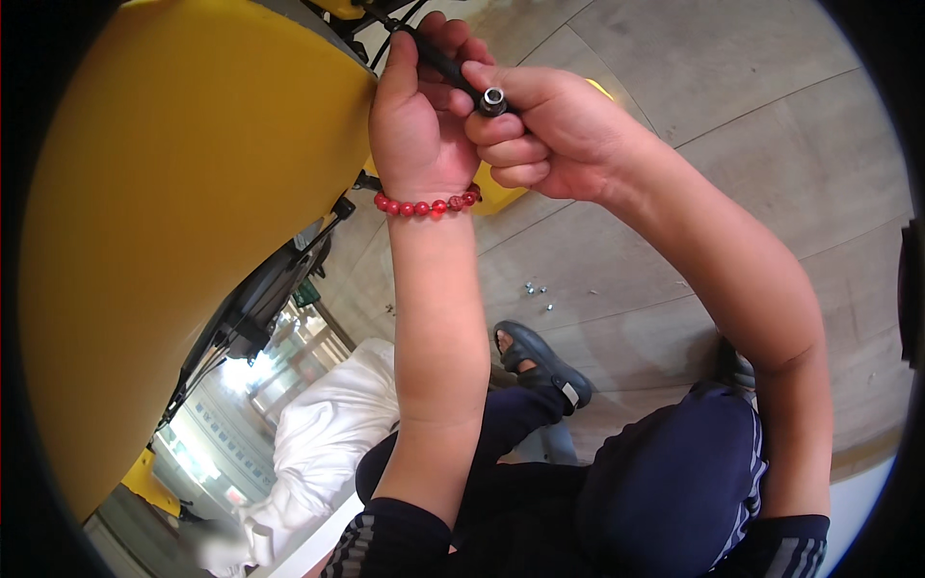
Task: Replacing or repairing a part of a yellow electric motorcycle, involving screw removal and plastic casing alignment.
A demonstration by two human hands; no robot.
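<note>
Near the top centre, my left hand (421,116) has its fingers curled around a black rod-like tool (436,59), which slants from the upper left down to the right. My right hand (540,135) grips the lower end of the same tool, with the thumb along it. A chrome socket-like end (493,99) faces up toward me above the curled fingers. The tool's upper end is among black rods and cables beside a large curved yellow panel (173,183) that fills the left side. A red bead bracelet (421,207) circles my left wrist.
Several small metal pieces (536,289) lie on the grey plank floor (732,144). My sandalled foot (540,364) rests below. Black frame parts (252,323) run under the yellow panel, and rumpled white fabric (328,419) is at the lower left. Another yellow part (501,193) shows behind my hands.
</note>
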